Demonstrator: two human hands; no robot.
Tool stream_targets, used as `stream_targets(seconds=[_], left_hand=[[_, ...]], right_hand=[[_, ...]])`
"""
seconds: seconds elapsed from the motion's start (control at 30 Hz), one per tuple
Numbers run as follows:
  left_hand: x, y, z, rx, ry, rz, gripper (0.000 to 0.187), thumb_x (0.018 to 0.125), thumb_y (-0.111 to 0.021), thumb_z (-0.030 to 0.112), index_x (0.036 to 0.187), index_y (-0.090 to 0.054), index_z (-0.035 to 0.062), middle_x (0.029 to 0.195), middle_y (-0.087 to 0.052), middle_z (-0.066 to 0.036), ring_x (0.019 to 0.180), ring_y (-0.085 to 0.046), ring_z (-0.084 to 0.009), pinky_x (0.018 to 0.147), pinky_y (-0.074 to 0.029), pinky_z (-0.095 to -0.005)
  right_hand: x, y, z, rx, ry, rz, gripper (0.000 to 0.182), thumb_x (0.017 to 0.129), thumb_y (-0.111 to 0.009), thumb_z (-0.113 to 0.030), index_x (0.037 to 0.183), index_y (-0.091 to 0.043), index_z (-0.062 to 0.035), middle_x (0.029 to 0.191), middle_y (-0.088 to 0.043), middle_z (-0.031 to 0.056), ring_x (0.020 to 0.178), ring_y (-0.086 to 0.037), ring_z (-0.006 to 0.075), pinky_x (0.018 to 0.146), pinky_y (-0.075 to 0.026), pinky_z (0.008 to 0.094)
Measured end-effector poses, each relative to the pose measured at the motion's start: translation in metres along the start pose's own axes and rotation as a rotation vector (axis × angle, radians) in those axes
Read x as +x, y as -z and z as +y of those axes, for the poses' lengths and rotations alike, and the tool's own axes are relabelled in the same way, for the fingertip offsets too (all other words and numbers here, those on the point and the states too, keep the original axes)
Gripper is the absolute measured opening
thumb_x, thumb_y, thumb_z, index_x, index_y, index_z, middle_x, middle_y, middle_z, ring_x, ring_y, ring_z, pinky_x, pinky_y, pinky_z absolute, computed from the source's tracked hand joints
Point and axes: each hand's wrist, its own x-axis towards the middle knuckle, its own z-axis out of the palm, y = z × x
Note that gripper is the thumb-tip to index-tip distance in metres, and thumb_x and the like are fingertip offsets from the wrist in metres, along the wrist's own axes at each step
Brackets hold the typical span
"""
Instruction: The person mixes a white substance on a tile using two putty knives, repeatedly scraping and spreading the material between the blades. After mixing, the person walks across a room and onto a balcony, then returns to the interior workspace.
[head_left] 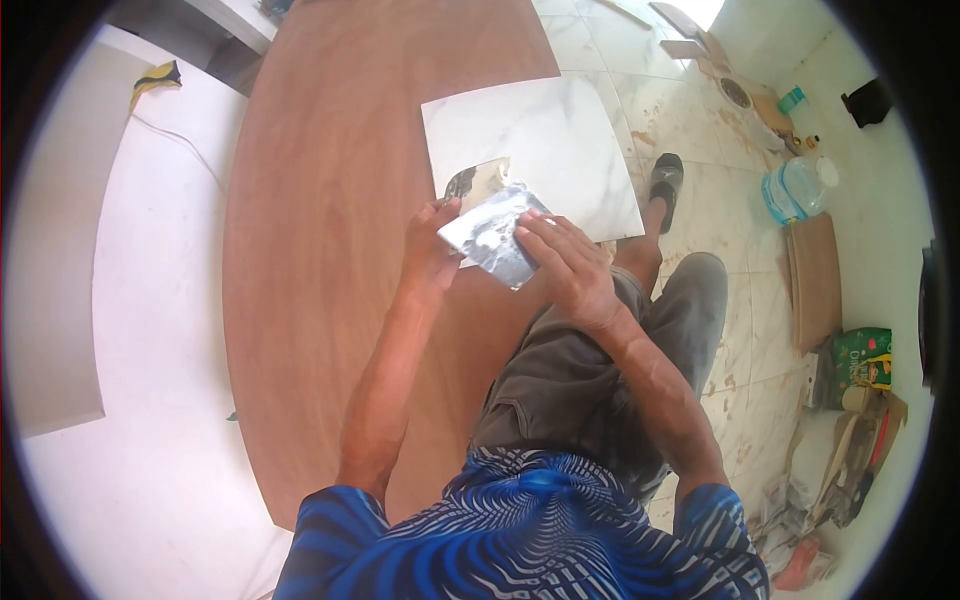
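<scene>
My right hand point(572, 265) grips a flat silvery plate point(497, 237) smeared with white paste, fingers along its right edge and thumb hidden. My left hand point(433, 243) is closed at the plate's left side, its fingertips on a smaller beige piece with a dark patch point(480, 183). That piece reaches out from behind the plate and carries some pale paste; I cannot tell its kind. Below both hands lies a white marble-patterned sheet point(540, 130), resting on the brown wooden panel point(320, 220) and sticking out past its right edge.
My legs point(690, 310) are at the panel's right side, over the stained tile floor point(725, 400). A clear water jug point(790, 190), brown boards point(815, 280) and a green bag point(860, 360) stand along the right wall. A white surface point(170, 330) with a cable lies to the left.
</scene>
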Motion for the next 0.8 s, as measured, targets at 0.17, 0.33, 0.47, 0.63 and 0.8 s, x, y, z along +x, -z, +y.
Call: stream_targets(seconds=[0.17, 0.33, 0.47, 0.63, 0.8], left_hand=[[0.013, 0.022, 0.014, -0.015, 0.038, 0.041, 0.014, 0.091, -0.062, 0.021, 0.09, -0.053, 0.0106, 0.083, -0.054, -0.001, 0.072, -0.053, -0.0111, 0.049, -0.035, -0.0283], [-0.009, -0.001, 0.046, 0.052, -0.067, 0.106, 0.012, 0.092, -0.062, 0.018, 0.092, -0.057, 0.0078, 0.082, -0.058, -0.002, 0.065, -0.055, -0.0097, 0.043, -0.033, -0.0246], [-0.004, -0.002, 0.033, 0.128, -0.072, 0.139, 0.015, 0.093, -0.059, 0.023, 0.095, -0.055, 0.0082, 0.085, -0.054, -0.003, 0.073, -0.053, -0.0147, 0.055, -0.039, -0.032], [-0.006, 0.0, 0.025, 0.111, -0.051, 0.12, 0.016, 0.093, -0.06, 0.022, 0.092, -0.055, 0.007, 0.083, -0.054, -0.004, 0.069, -0.052, -0.0134, 0.053, -0.037, -0.0305], [-0.009, -0.003, 0.022, 0.034, -0.018, 0.056, 0.014, 0.092, -0.059, 0.018, 0.091, -0.056, 0.0052, 0.077, -0.053, -0.003, 0.06, -0.05, -0.0114, 0.045, -0.033, -0.026]], right_hand=[[-0.036, -0.003, 0.037, -0.088, -0.026, 0.006, 0.047, 0.067, -0.06, 0.008, 0.114, -0.061, 0.0017, 0.116, -0.065, 0.0172, 0.109, -0.064, 0.0328, 0.095, -0.051, 0.0425], [-0.019, 0.015, 0.034, 0.197, -0.877, -0.169, 0.023, 0.088, -0.056, 0.0, 0.111, -0.061, 0.0021, 0.105, -0.067, 0.0115, 0.091, -0.066, 0.0192, 0.076, -0.054, 0.0302], [-0.005, 0.019, 0.02, 1.128, -1.181, 0.307, 0.026, 0.092, -0.058, -0.006, 0.116, -0.061, 0.0038, 0.103, -0.065, 0.0094, 0.089, -0.062, 0.0168, 0.074, -0.053, 0.0308], [0.004, 0.024, 0.013, 1.32, -1.234, 0.286, 0.031, 0.091, -0.059, -0.002, 0.122, -0.059, 0.0018, 0.108, -0.066, 0.006, 0.093, -0.063, 0.0128, 0.078, -0.049, 0.025], [0.016, 0.018, -0.009, 0.462, -0.855, 0.144, 0.03, 0.09, -0.057, -0.001, 0.12, -0.061, -0.0038, 0.102, -0.063, 0.0117, 0.082, -0.059, 0.022, 0.068, -0.048, 0.0328]])
